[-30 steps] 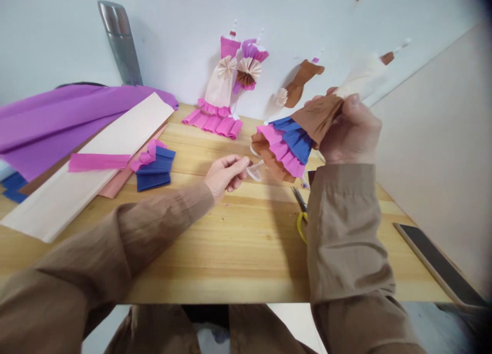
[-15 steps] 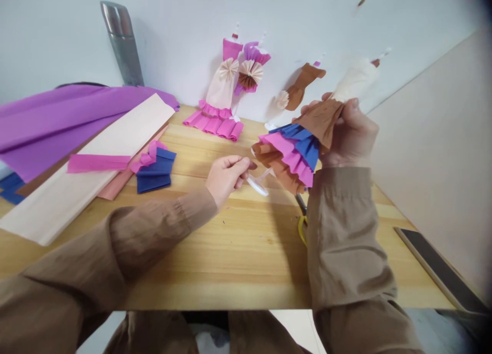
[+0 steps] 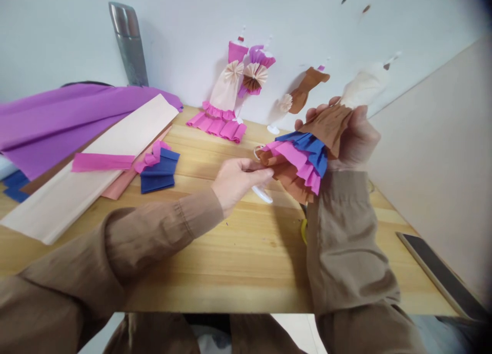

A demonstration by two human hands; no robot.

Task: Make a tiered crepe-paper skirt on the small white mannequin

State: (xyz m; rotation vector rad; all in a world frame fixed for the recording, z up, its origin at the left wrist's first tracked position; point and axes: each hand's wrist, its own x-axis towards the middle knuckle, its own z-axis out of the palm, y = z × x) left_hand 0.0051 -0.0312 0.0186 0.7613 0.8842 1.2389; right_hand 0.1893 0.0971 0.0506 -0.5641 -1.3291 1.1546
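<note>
My right hand (image 3: 359,141) is wrapped round a small dress-form mannequin, tilted to the upper right above the table. It wears a crepe paper dress (image 3: 330,123) with a white bodice (image 3: 363,87), a brown upper skirt and ruffles in blue, pink (image 3: 294,158) and brown. At the lowest brown ruffle (image 3: 290,180), my left hand (image 3: 240,182) pinches the hem's left edge between thumb and fingers. Below the left fingertips shows the mannequin's white round base (image 3: 262,194). The dress hides most of the stand and part of my right fingers.
Dressed mannequins in pink and white (image 3: 225,87), purple (image 3: 255,77) and brown (image 3: 307,90) stand by the wall. At left lie purple paper (image 3: 77,113), white strips (image 3: 126,133) and a blue pleated piece (image 3: 159,172). Yellow-handled scissors (image 3: 304,231), a phone (image 3: 434,267) and a bottle (image 3: 128,46) are around.
My left hand has moved slightly up and right, from beside the white base to the brown ruffle's hem. The right hand keeps its hold on the mannequin. The view has shifted a little.
</note>
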